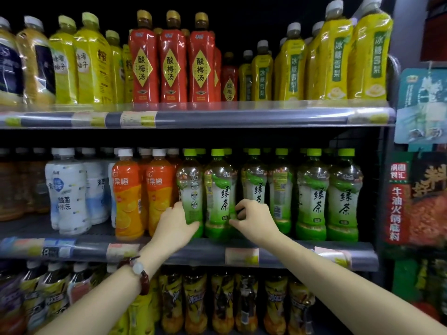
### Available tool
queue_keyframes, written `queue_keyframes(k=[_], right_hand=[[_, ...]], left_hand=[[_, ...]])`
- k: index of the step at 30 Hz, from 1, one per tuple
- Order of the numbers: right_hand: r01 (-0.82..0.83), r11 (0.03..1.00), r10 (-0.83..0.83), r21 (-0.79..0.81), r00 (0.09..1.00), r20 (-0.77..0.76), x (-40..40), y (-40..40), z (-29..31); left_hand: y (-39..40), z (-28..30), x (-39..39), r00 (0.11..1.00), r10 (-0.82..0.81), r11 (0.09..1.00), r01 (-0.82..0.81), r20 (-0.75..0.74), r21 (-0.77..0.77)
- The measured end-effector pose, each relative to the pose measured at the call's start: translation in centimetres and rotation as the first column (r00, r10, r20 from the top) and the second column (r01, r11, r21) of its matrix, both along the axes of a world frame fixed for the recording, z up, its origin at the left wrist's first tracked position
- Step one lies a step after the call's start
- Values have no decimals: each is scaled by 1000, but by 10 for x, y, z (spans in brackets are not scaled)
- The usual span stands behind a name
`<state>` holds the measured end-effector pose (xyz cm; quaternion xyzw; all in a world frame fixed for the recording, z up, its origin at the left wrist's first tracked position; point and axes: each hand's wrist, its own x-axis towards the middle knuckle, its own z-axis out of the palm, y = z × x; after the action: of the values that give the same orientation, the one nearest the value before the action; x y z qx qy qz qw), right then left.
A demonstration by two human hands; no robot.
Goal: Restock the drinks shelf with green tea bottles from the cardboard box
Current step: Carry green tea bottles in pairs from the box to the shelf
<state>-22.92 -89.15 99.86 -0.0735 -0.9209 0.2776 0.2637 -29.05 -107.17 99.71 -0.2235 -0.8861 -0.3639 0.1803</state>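
Far left on the middle shelf [193, 252] stand the white milky-drink bottles [70, 192], upright at the front edge, and just beside them two orange juice bottles [127, 194] shoulder to shoulder. Here's the left hand [175, 224], a beaded bracelet [140, 274] on its wrist, reaching in over the shelf lip with the fingers curled round the lower body of the leftmost green tea bottle [191, 192]; that one stands upright with its label turned sideways, tucked right against the orange juice. Next along, a second green tea bottle [220, 194] faces forward, and the right hand [254, 220] is at its right flank, thumb and curled fingers pinching the lower label area, knuckles toward the camera. Behind and beside that hand a third green tea bottle [255, 187] stands partly covered. Further right, more green tea bottles [312, 194] fill out the row, all upright, green caps in a line, more rows of caps behind them. At the far right edge hang red hotpot-seasoning packets [396, 201] on the shelf's end. Above runs a shelf of yellow and red bottles [173, 59]; below, dark yellow-labelled bottles [193, 303] sit blurred. The cardboard box isn't in view.
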Motion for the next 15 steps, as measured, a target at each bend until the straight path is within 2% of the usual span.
queue_keyframes(k=[4,9,15], right_hand=[[1,1000,-1,20,1000,-8,23,26,-2],[44,998,-43,35,998,-39,63,61,-5],[233,971,-232,56,973,-11,116,109,-19]], left_hand=[[18,-1,26,996,28,994,-35,-79,-99],[76,1,55,983,-184,977,180,-20,-117],[148,-24,87,906,-423,897,419,1,-143]])
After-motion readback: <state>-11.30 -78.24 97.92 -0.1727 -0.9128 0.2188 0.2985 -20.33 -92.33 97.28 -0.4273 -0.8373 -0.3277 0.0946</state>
